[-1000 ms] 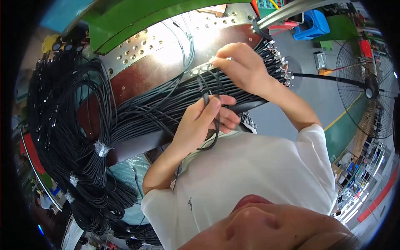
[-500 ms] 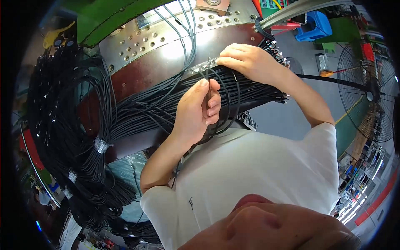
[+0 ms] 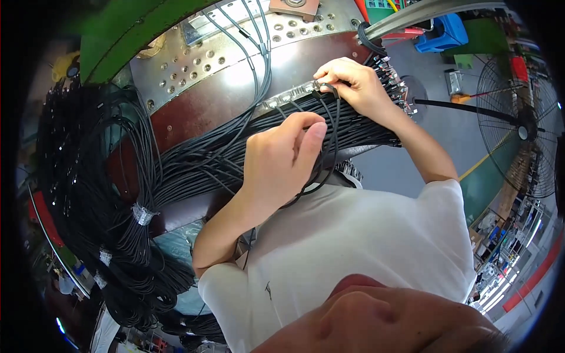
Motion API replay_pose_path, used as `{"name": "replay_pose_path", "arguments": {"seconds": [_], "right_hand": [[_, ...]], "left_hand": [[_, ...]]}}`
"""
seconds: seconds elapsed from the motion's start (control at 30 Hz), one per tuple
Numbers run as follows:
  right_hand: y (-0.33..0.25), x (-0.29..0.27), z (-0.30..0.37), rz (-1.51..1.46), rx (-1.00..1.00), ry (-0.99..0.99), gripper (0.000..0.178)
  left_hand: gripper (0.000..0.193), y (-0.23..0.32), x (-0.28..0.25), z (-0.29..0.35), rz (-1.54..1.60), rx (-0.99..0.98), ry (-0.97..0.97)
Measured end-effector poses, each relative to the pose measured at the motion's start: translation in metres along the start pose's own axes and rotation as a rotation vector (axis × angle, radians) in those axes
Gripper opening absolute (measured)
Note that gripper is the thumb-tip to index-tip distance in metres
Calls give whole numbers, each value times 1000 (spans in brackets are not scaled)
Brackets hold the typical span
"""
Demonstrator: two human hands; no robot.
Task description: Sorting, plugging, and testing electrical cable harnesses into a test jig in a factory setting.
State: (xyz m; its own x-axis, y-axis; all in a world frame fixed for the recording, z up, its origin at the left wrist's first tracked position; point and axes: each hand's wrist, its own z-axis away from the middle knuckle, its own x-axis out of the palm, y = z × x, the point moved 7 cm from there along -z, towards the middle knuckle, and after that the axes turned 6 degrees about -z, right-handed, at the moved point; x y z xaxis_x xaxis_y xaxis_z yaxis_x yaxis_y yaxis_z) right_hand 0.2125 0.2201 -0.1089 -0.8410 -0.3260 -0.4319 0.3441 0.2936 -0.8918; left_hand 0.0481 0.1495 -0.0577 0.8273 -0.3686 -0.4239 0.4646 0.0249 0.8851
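Observation:
Pinched at the right end of a small metal strip fixture (image 3: 289, 95), my right hand (image 3: 360, 88) holds the end of a black cable (image 3: 338, 120). That cable loops down past my left hand. Curled in front of the strip, my left hand (image 3: 279, 159) has its thumb and forefinger drawn together; whatever lies between them is hidden. Several cable ends sit along the strip. Beneath both hands runs a thick bundle of black cables (image 3: 200, 156), its metal-tipped ends showing beside my right wrist.
Behind the strip is a perforated metal plate (image 3: 200, 65), with a green machine part (image 3: 132, 44) at upper left. Tied cable bundles (image 3: 76, 194) hang at the left. A fan (image 3: 512, 129) and a blue stool (image 3: 444, 32) stand at the right.
My left hand has turned and come away from the strip, slightly right. The cable upright in its grip earlier no longer shows there. My right hand's fingers have closed at the strip's right end.

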Motion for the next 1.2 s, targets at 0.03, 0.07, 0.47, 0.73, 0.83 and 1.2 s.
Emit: {"name": "replay_pose_path", "arguments": {"seconds": [0.03,0.07,0.47,0.73,0.83,1.2], "right_hand": [[7,-2,-1,-41,83,-20,18],[10,-2,-1,-41,23,-21,22],[-2,0,-8,33,-90,-108,9],[-12,2,-1,276,-223,-25,13],[-26,0,1,326,-294,-17,11],[-18,3,-3,305,-216,-52,13]], "left_hand": [[23,-1,1,-3,0,0,0],[24,11,-5,-7,-219,203,139],[26,9,16,20,-430,420,-14],[35,-9,-13,17,-98,379,-102],[31,-8,-14,17,-7,337,-196],[23,22,6,-42,-502,639,179]]}}
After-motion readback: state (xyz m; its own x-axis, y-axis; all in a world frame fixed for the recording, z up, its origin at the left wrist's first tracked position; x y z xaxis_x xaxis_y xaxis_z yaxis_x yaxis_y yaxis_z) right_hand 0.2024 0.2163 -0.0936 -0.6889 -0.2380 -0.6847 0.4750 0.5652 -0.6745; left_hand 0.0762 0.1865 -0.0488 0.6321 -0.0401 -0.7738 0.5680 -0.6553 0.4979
